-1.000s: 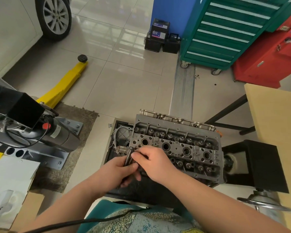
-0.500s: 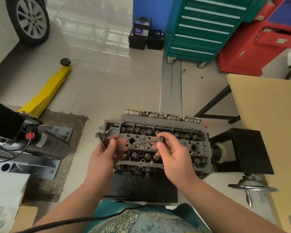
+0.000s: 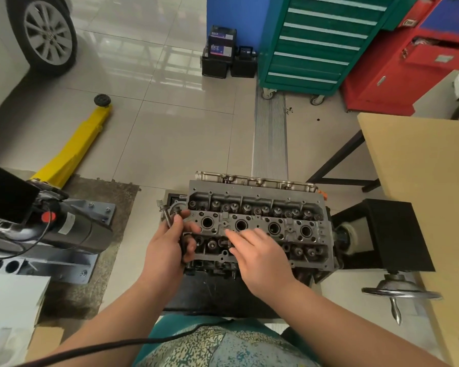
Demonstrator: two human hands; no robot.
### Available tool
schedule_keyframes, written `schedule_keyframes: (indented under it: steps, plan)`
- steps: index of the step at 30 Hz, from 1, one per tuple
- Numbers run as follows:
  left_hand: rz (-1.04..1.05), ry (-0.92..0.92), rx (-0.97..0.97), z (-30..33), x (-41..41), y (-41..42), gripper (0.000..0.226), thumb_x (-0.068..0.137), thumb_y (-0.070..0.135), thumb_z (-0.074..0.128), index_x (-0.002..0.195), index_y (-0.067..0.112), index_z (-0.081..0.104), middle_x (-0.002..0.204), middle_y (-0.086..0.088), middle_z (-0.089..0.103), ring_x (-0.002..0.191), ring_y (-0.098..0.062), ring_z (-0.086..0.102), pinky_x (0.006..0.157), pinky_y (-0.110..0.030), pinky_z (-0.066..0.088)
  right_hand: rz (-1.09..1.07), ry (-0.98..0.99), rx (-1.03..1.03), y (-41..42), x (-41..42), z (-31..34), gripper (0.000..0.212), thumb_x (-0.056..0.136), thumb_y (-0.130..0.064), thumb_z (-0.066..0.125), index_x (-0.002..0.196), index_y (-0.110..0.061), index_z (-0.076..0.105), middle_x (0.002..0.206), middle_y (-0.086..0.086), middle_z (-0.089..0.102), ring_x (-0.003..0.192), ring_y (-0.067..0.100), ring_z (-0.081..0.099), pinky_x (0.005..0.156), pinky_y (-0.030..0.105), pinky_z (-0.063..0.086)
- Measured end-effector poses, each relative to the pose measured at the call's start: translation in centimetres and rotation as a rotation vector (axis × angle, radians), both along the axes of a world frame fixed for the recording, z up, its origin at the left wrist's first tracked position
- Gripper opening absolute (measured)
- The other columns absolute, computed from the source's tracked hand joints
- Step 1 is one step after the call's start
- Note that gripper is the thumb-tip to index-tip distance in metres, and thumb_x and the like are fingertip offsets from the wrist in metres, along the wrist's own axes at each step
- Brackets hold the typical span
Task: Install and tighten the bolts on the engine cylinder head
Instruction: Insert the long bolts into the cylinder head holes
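The grey engine cylinder head point(image 3: 281, 221) lies on a black stand, with four large round bores along its middle and valve springs in rows on both sides. My left hand point(image 3: 167, 247) grips a bundle of long dark bolts point(image 3: 170, 217) at the head's left end; their heads stick up above my fingers. My right hand point(image 3: 257, 250) hovers over the near middle of the head with its fingers stretched toward the second bore and nothing in them.
A black stand box point(image 3: 382, 234) with a chrome handwheel point(image 3: 400, 294) sits to the right, beside a tan table point(image 3: 421, 194). A motor unit point(image 3: 64, 229) and yellow floor jack point(image 3: 74, 144) are at left. A green tool cabinet point(image 3: 316, 41) stands behind.
My right hand no longer holds the bolt it held over the head half a second ago; its fingers are now straight. My left hand still grips the bundle of bolts.
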State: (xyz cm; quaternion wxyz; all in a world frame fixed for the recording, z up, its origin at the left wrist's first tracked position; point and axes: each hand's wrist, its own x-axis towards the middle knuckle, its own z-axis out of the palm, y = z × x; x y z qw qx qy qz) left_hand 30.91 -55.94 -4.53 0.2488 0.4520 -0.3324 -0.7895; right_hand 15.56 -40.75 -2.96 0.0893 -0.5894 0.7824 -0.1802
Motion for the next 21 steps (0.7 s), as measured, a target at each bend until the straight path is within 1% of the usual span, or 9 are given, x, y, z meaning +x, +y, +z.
schedule_keyframes:
  steps: [2,4,5,7,10,13,16,19,21]
  plan:
    - [-0.015,-0.013,-0.01,0.3,-0.1,0.3,0.029,0.112,0.033,0.047,0.129,0.018,0.066,0.086,-0.006,0.068,0.053,-0.013,0.048,0.043,-0.023,0.036,0.002,0.128,0.13,-0.9,0.5,-0.2,0.048,0.106,-0.036,0.048,0.15,-0.017,0.053,0.142,0.008,0.058,0.128,0.032,0.05,0.101,0.052,0.05]
    - [-0.03,-0.012,-0.023,0.7,-0.3,0.5,0.029,0.112,0.033,0.047,0.128,0.019,0.066,0.087,-0.006,0.068,0.055,-0.014,0.05,0.044,-0.023,0.037,0.056,0.206,0.407,-1.4,0.9,-1.0,0.073,0.106,-0.061,0.023,0.165,-0.019,0.016,0.174,0.01,0.008,0.158,0.036,0.002,0.125,0.062,0.013]
    - [-0.039,-0.009,-0.029,0.9,-0.3,0.5,0.028,0.112,0.032,0.048,0.128,0.02,0.067,0.087,-0.006,0.069,0.056,-0.014,0.05,0.045,-0.023,0.038,0.102,0.232,0.513,-1.3,0.9,-1.6,0.082,0.102,-0.07,0.013,0.164,-0.02,-0.005,0.173,0.006,-0.019,0.156,0.033,-0.024,0.123,0.064,-0.006]
    - [-0.072,-0.007,-0.046,1.5,-0.3,0.4,0.026,0.112,0.028,0.049,0.126,0.023,0.069,0.088,-0.006,0.068,0.057,-0.013,0.051,0.047,-0.024,0.039,0.135,0.212,0.584,-0.8,0.7,-2.4,0.088,0.098,-0.077,0.009,0.161,-0.024,-0.022,0.165,0.0,-0.04,0.146,0.027,-0.045,0.119,0.065,-0.019]
    - [-0.292,-0.081,-0.112,2.4,-0.2,0.0,0.026,0.11,0.022,0.052,0.117,0.03,0.076,0.089,-0.005,0.068,0.059,-0.013,0.05,0.05,-0.024,0.038,-0.039,-0.198,0.415,-0.9,0.0,-1.2,0.079,0.102,-0.07,0.024,0.166,-0.031,0.0,0.173,-0.008,-0.012,0.155,0.013,-0.023,0.128,0.046,-0.006]
    - [-0.77,-0.178,-0.171,3.5,-0.4,0.3,0.019,0.109,0.023,0.056,0.109,0.014,0.073,0.085,0.0,0.072,0.059,-0.011,0.05,0.052,-0.023,0.039,-0.257,-0.765,0.151,-1.5,-0.8,1.0,0.06,0.098,-0.061,0.049,0.153,-0.04,0.045,0.143,-0.02,0.056,0.134,-0.005,0.045,0.111,0.025,0.037]
    - [-0.897,-0.157,-0.144,4.3,-1.5,1.9,0.022,0.111,0.022,0.052,0.111,0.005,0.066,0.085,0.0,0.074,0.059,-0.012,0.049,0.052,-0.022,0.038,-0.236,-0.702,0.101,-0.8,-1.7,2.0,0.021,0.1,-0.039,0.061,0.113,-0.033,0.076,0.095,-0.019,0.067,0.097,-0.002,0.06,0.082,0.018,0.043]
    - [-0.731,-0.102,-0.084,4.5,-2.6,3.3,0.026,0.112,0.02,0.049,0.126,0.013,0.07,0.105,-0.009,0.079,0.072,-0.023,0.065,0.061,-0.027,0.051,-0.308,-0.698,0.106,0.8,-3.0,2.4,0.013,0.103,-0.039,0.06,0.101,-0.04,0.073,0.093,-0.019,0.071,0.094,-0.003,0.064,0.076,0.013,0.046]
    - [-0.577,-0.119,-0.104,3.8,-2.8,3.7,0.028,0.112,0.02,0.049,0.123,0.023,0.075,0.112,-0.006,0.079,0.096,-0.023,0.076,0.075,-0.031,0.062,-0.427,-0.772,0.058,2.1,-4.1,2.7,0.014,0.105,-0.038,0.057,0.098,-0.039,0.069,0.091,-0.015,0.074,0.088,0.003,0.071,0.074,0.023,0.056]
